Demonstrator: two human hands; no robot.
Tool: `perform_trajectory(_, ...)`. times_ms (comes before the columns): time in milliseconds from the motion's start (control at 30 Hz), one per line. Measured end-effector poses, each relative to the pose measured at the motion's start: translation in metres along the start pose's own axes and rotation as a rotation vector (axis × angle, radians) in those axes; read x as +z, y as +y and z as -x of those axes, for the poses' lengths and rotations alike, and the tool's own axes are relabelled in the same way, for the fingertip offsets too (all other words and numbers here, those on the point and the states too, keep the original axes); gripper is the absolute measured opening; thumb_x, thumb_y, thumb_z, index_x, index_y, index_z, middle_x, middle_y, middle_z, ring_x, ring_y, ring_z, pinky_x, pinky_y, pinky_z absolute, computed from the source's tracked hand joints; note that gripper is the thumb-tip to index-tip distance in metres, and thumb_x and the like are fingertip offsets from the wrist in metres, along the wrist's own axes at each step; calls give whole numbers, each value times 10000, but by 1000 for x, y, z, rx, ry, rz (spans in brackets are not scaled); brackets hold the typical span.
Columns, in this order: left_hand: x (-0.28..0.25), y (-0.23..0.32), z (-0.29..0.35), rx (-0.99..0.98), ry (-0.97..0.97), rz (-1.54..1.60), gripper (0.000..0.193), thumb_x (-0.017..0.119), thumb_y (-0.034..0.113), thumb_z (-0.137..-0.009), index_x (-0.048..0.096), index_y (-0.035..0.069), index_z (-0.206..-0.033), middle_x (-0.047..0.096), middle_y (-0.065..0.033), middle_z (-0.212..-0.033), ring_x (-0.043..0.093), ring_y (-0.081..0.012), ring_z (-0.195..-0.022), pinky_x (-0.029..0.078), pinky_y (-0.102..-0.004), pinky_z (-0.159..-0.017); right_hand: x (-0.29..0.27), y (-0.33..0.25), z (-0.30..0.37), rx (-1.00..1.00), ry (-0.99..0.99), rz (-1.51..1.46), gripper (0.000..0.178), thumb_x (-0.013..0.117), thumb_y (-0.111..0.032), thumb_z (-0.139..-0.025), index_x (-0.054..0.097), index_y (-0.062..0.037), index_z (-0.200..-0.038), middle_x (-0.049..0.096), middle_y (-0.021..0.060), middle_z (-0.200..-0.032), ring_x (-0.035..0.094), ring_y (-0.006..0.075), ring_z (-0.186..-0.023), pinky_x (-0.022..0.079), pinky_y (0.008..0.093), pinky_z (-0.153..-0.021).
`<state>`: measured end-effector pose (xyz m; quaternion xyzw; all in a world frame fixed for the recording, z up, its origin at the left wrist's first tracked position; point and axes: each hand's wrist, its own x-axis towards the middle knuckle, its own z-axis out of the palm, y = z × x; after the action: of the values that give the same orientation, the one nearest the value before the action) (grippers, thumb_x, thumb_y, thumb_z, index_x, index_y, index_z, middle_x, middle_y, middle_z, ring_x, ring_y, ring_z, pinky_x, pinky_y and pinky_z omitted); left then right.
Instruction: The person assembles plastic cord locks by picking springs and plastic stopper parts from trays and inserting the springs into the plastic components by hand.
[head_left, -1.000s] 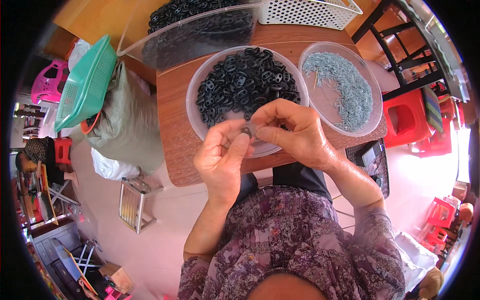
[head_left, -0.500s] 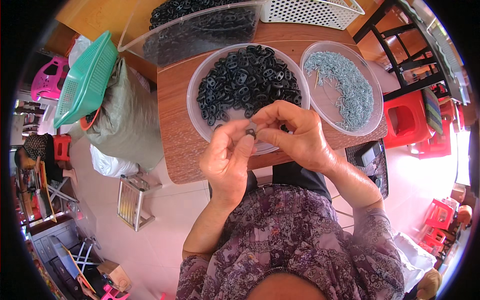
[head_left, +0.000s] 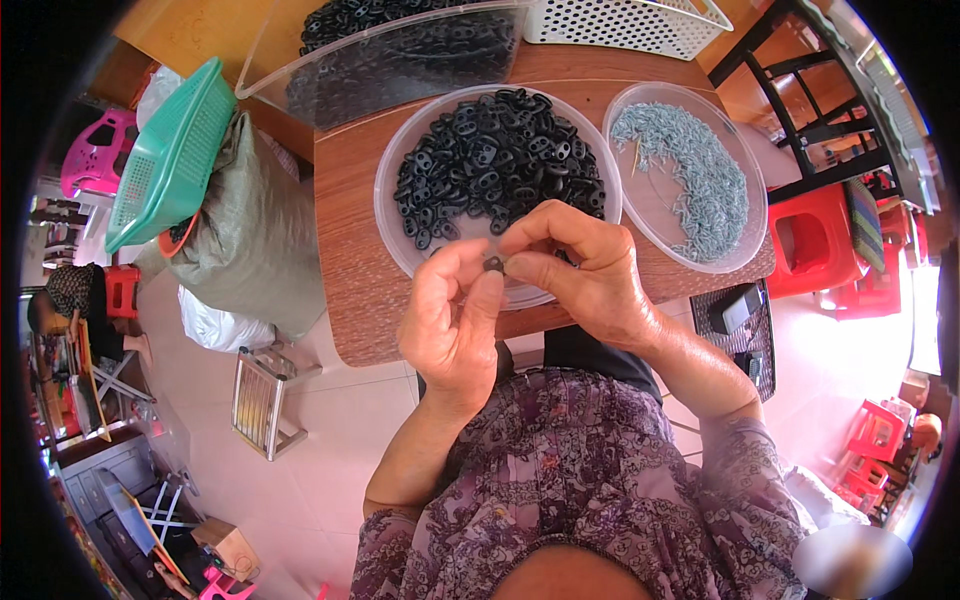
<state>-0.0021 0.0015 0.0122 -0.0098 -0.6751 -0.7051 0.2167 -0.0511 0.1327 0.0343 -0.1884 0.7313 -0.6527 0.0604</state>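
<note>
My left hand [head_left: 452, 315] pinches a small black plastic piece [head_left: 493, 263] between thumb and fingers, over the near rim of a round clear tub [head_left: 385, 215]. Close against it, my right hand [head_left: 590, 265] has thumb and forefinger drawn together at the piece; what sits between those tips is too small to make out. Behind both hands, the tub holds a heap of black two-holed plastic pieces [head_left: 490, 150]. To its right, a shallow round clear dish [head_left: 650, 220] holds many thin silvery-blue metal bits [head_left: 715, 190], too small to name.
The tub and dish stand on a brown wooden table [head_left: 350, 300]. Behind are a clear bin [head_left: 400, 75] of black pieces and a white perforated basket [head_left: 620, 30]. A green basket [head_left: 170, 160] tops a sack [head_left: 255, 230] at left; red stools [head_left: 815, 240] stand right.
The black piece has shifted slightly left and shows less between my fingertips. My right hand's fingertips have moved a little left with it. The tub and dish stay in place.
</note>
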Motion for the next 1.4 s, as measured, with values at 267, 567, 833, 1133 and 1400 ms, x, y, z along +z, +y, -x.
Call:
perform_trajectory(267, -2, -6, 2, 2, 3, -82, 230, 599, -5, -835, 545, -18, -1058, 596, -45, -791, 534, -76, -653, 441, -196, -583, 3, 0, 1, -1, 24, 21, 135, 614, 39, -753, 605, 7, -885, 577, 43, -815, 539, 90, -742, 442, 227, -647)
perform_trajectory(567, -4, 0, -1, 4, -23, -36, 272, 606, 19, -838, 509, -32, -1087, 592, -45, -787, 545, -76, -643, 447, -179, -604, 7, 7, -2, -219, 33, 155, 170, 616, 43, -721, 596, 6, -885, 559, 103, -804, 548, 212, -714, 451, 292, -639)
perform_trajectory(833, -3, 1, -3, -85, 24, 91, 289, 634, 29, -820, 519, -30, -1078, 594, -42, -770, 549, -79, -625, 439, -172, -589, 4, 9, 1, -14, 15, 17, 116, 635, -16, -747, 598, 7, -854, 546, 67, -788, 526, 132, -698, 439, 266, -627)
perform_trajectory(1133, -10, -5, 0, -19, -58, -147, 278, 615, 39, -838, 518, -28, -1090, 597, -40, -796, 539, -64, -649, 438, -173, -588, -1, 4, -2, -66, -87, 85, 61, 603, -47, -758, 577, 5, -778, 529, 80, -715, 513, 189, -678, 417, 309, -617)
perform_trajectory(1400, -9, -1, -3, 114, -91, -297, 225, 614, -77, -768, 580, -16, -982, 628, -101, -840, 608, -143, -699, 480, -236, -614, -5, 12, -4, -239, -169, 160, 68, 558, -60, -776, 533, 1, -757, 517, 103, -701, 503, 264, -671, 412, 346, -618)
